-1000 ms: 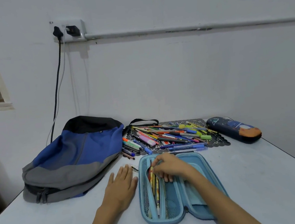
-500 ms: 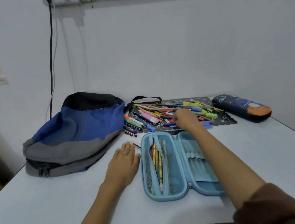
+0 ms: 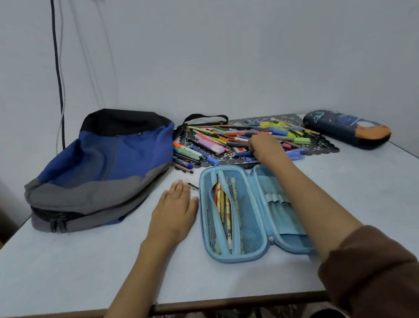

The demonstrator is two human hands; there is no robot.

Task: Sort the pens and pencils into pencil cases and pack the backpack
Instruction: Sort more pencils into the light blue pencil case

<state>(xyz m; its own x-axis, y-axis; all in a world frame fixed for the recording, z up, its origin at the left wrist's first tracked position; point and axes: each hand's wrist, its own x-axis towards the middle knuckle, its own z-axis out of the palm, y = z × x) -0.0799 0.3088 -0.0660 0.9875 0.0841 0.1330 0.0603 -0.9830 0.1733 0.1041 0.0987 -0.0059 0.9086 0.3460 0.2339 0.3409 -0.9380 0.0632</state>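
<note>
A light blue pencil case (image 3: 249, 254) lies open on the table, with several pencils (image 3: 223, 209) tucked in its left mesh half. Behind it a heap of pens, pencils and markers (image 3: 217, 143) covers a dark lace mat (image 3: 329, 148). My right hand (image 3: 265, 146) reaches into the front of that heap, fingers curled down among the pens; whether it holds one is hidden. My left hand (image 3: 174, 212) rests flat on the table just left of the case. A blue and grey backpack (image 3: 98, 173) lies at the left. A dark printed pencil case (image 3: 347, 127) lies shut at the far right.
The white wall stands right behind the mat and backpack. A black cable (image 3: 58, 70) hangs down the wall above the backpack. The table's front edge (image 3: 216, 302) runs across the bottom, and its right edge slants past the dark case.
My right hand has left the blue case and moved back into the pen heap. The view has tilted down. My left hand has stayed flat beside the case.
</note>
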